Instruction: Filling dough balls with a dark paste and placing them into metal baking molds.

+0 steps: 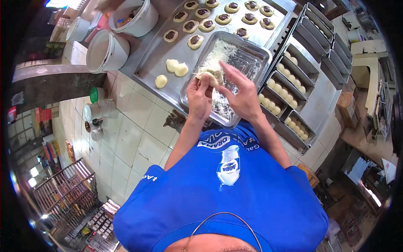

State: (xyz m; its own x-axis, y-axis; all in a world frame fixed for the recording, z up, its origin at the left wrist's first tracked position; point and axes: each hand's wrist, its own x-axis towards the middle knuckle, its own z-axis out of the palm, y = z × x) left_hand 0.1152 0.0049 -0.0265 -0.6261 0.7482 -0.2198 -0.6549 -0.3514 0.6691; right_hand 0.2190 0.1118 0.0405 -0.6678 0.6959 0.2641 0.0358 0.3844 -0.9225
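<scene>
Over a metal tray of shredded white cheese, my left hand is closed on a flattened piece of dough. Its thumb lies on the near edge of the dough, and pale filling shows beyond it. My right hand is beside the dough with its fingers stretched out and apart. The right thumb reaches the dough's edge. Left of the cheese tray, plain dough balls rest on a large baking sheet. Farther back on that sheet sit several dough rounds topped with dark filling.
Long metal loaf pans holding rows of dough balls stand at the right. White buckets occupy the back left. A cat is on the tiled floor below the table's edge. A rack stands at the lower left.
</scene>
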